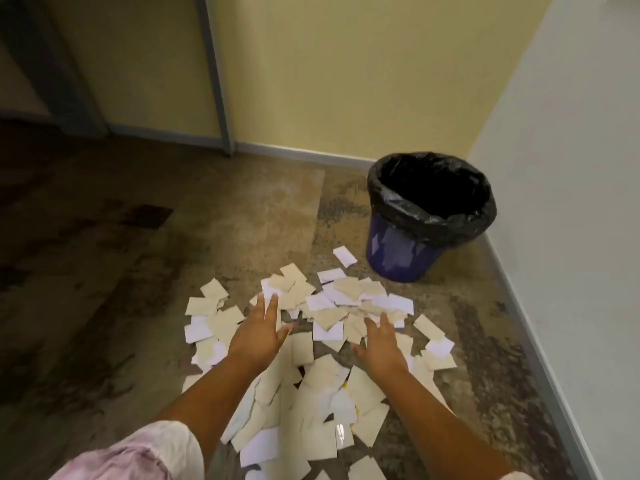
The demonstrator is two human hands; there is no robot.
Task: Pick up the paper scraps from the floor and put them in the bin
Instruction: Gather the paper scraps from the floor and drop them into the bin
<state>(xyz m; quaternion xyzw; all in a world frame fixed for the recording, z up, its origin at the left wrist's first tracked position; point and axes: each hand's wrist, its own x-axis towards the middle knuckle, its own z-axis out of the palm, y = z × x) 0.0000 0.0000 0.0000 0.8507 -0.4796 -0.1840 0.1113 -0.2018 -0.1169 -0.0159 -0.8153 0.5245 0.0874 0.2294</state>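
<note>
Both hands reach out over a wide spread of paper scraps (322,348) on the mottled floor (138,271). The left hand (258,336) has its fingers straight and spread, holding nothing; the right hand (379,344) is likewise wide and empty, fingers extended toward the heap. The scraps, cream and white, lie loose and overlapping from near the person's sleeve (138,452) up to just beside the blue bin (398,251), which stands in the corner, lined with a black bag (433,216) and open at the top. 1 white scrap (344,255) lies apart, close to the bin's base.

The main risk, as I judge it, is a loose gather: 2 flat hands scooping thin, slippery sheets can let pieces slide out on the way to the bin. Flat scraps on a smooth floor also resist pinching and may skid away. A careless drop could catch the bag's rim and spill outside.
</note>
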